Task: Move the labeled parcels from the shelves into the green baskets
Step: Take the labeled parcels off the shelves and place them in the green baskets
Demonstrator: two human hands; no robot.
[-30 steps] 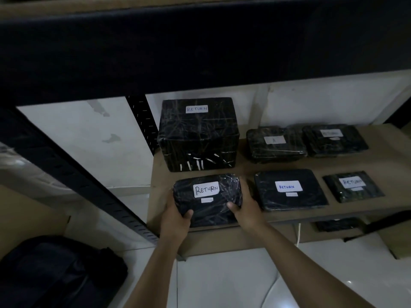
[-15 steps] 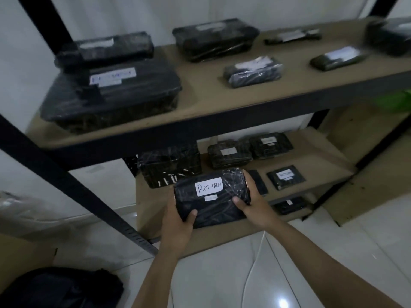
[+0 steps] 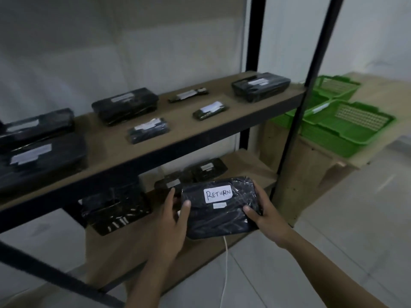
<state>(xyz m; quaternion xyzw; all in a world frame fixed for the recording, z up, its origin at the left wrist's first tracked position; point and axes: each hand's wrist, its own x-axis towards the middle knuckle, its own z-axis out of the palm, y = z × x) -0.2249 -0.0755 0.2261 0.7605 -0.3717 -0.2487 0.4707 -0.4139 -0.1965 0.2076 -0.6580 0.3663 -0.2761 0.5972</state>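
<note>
Held clear of the lower shelf's front edge, the black plastic-wrapped parcel labeled RETURN (image 3: 219, 207) is clasped at its ends by left hand (image 3: 172, 215) and right hand (image 3: 265, 215); its slick film could slip, or it could clip the black upright post (image 3: 298, 121) before the green slotted plastic baskets (image 3: 347, 121).

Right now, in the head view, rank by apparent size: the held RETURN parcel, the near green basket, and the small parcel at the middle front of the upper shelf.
1. Near green basket
2. RETURN parcel, though nearness to the camera enlarges it
3. Small parcel
</note>
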